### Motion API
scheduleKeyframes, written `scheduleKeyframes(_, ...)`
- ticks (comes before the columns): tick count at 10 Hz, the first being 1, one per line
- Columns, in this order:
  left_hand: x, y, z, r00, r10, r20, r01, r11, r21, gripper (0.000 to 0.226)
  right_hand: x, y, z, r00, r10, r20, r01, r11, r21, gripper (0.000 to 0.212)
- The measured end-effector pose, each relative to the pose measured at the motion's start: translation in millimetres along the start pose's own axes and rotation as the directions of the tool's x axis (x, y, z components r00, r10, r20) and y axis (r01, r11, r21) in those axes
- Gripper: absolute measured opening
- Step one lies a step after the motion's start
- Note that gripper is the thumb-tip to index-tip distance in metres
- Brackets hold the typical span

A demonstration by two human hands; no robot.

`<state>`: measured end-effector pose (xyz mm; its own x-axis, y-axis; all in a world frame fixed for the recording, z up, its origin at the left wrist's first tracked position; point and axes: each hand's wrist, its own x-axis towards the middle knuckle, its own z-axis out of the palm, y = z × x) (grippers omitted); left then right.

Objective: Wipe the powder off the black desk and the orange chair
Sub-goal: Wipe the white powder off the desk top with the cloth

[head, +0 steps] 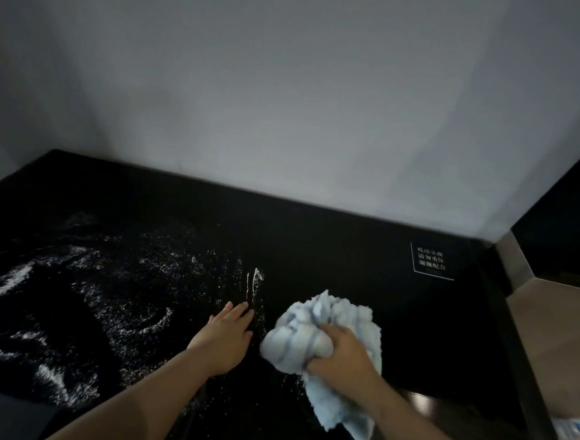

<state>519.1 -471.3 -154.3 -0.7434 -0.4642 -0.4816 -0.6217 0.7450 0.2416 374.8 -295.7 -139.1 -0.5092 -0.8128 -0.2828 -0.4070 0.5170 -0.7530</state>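
The right hand grips a bunched light-blue cloth, its fingers curled into the folds, and presses the wad down on the black desk; a loose tail of the cloth trails back under the wrist toward the person. Just to the left of it, apart from the cloth, the left hand lies flat on the desk, palm down, with its fingers straight and close together, pointing away from the person. White powder starts right at the left hand's fingertips, where a few thin streaks run away from them, and spreads from there leftward across the desk in speckles, swirls and thicker smears out to the far-left edge. A few specks also lie between the two forearms. To the right of the cloth the desk surface shows dark and glossy. Farther right and away from the person, a small label with white characters sits on the desk near its corner. Beyond the desk's far edge rises a plain grey wall.
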Motion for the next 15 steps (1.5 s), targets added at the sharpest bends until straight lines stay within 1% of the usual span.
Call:
scheduleKeyframes(1,-5.8,3.5,3.9,1.0,-0.006,-0.001,0.006,1.0,-0.015,0.052,10.7,17.1,-40.7,0.978,0.085,-0.193,-0.094,0.995,-0.041,0.016)
scheduleKeyframes(2,-12.0,6.5,9.8,1.0,-0.017,-0.009,0.017,0.999,-0.045,0.053,5.3,37.5,-61.3,0.852,0.087,-0.516,-0.19,0.97,-0.151,0.007)
scheduleKeyframes(3,-15.2,9.9,14.0,0.999,-0.034,-0.024,0.032,0.998,-0.06,0.053,-13.7,36.7,-29.3,0.883,0.156,-0.444,-0.231,0.966,-0.12,0.02)
scheduleKeyframes(4,-16.5,13.1,14.7,0.999,-0.041,-0.031,0.039,0.998,-0.045,0.052,-30.8,19.3,10.6,0.964,0.198,-0.178,-0.21,0.976,-0.056,0.046)
scheduleKeyframes(5,-19.6,15.4,16.1,0.999,-0.034,-0.039,0.032,0.998,-0.045,0.052,-38.4,12.7,0.5,0.992,0.077,-0.095,-0.076,0.997,0.016,0.032)
scheduleKeyframes(6,-26.7,17.4,19.7,0.999,-0.032,-0.027,0.031,0.998,-0.063,0.052,-38.1,23.5,-38.5,0.862,0.149,-0.484,-0.228,0.968,-0.108,0.013)
scheduleKeyframes(7,-34.5,21.7,25.3,0.999,-0.045,-0.028,0.042,0.995,-0.085,0.052,-50.4,35.7,-41.5,0.861,0.052,-0.506,-0.241,0.917,-0.317,0.054)
scheduleKeyframes(8,-38.5,25.7,30.4,0.997,-0.055,-0.051,0.05,0.994,-0.093,0.052,-67.5,18.2,-1.1,0.934,0.218,-0.285,-0.246,0.967,-0.066,0.031)
scheduleKeyframes(9,-42.3,27.8,32.6,0.998,-0.048,-0.041,0.047,0.998,-0.034,0.054,-74.6,-6.5,42.6,0.966,0.037,-0.254,-0.034,0.999,0.014,0.032)
scheduleKeyframes(10,-47.8,32.5,33.5,0.996,-0.056,-0.072,0.051,0.996,-0.075,0.05,-74.7,-18.6,30.3,0.974,0.093,-0.208,-0.03,0.956,0.292,0.021)
scheduleKeyframes(11,-56.8,34.1,34.7,0.997,-0.058,-0.058,0.051,0.993,-0.108,0.05,-61.8,8.3,-14.4,0.897,0.047,-0.439,0.005,0.993,0.117,0.016)
scheduleKeyframes(12,-63.2,33.4,36.9,0.999,-0.044,-0.016,0.043,0.998,-0.051,0.05,-56.1,27.7,-34.3,0.93,0.197,-0.309,-0.258,0.951,-0.171,0.041)
scheduleKeyframes(13,-64.5,31.2,34.6,0.999,-0.041,-0.014,0.038,0.991,-0.132,0.049,-57.6,25.0,-15.4,0.941,0.2,-0.274,-0.276,0.921,-0.276,0.047)
scheduleKeyframes(14,-65.2,19.6,31.2,0.995,-0.078,-0.064,0.062,0.972,-0.229,0.048,-64.5,10.9,4.6,0.945,0.144,-0.294,-0.232,0.928,-0.292,0.027)
scheduleKeyframes(15,-69.4,0.4,32.4,0.989,-0.122,-0.085,0.108,0.983,-0.151,0.051,-75.5,-5.7,29.3,0.947,0.121,-0.298,-0.188,0.959,-0.21,0.019)
